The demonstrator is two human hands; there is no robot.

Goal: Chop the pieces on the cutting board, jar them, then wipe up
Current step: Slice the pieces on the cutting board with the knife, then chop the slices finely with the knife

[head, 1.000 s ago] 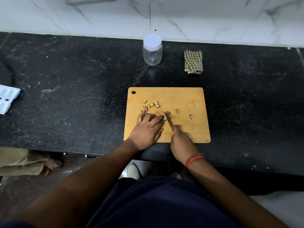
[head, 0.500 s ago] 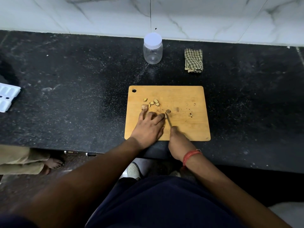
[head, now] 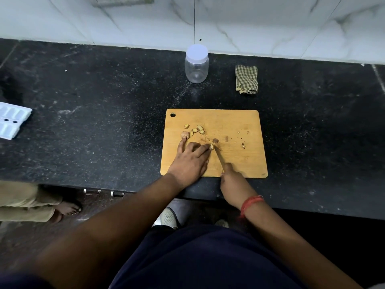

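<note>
Since a second ago our hands have barely shifted: the knife (head: pixel 218 158) blade has edged slightly back toward us, its tip now just beside the small pale piece (head: pixel 211 146) at our left fingertips. Our left hand (head: pixel 190 161) lies on the cutting board (head: pixel 239 122) with fingers mostly extended, pressing that piece down, the little finger reaching to a larger pinkish lump (head: pixel 185 134). Our right hand (head: pixel 231 177) is curled around the knife handle at the board's near edge. We judge chopping is partway: a cluster of cut pieces (head: pixel 196 129) sits toward the far left of the board, with a dark round bit (head: pixel 215 140) and scattered crumbs (head: pixel 242 145) to the right, yet the lump looks whole. Nothing is jarred: the clear plastic jar (head: pixel 196 68) stands at the back of the black counter (head: pixel 104 101), lid (head: pixel 196 52) on and apparently empty. The folded checked cloth (head: pixel 246 79) lies right of the jar, untouched, so wiping also remains.
</note>
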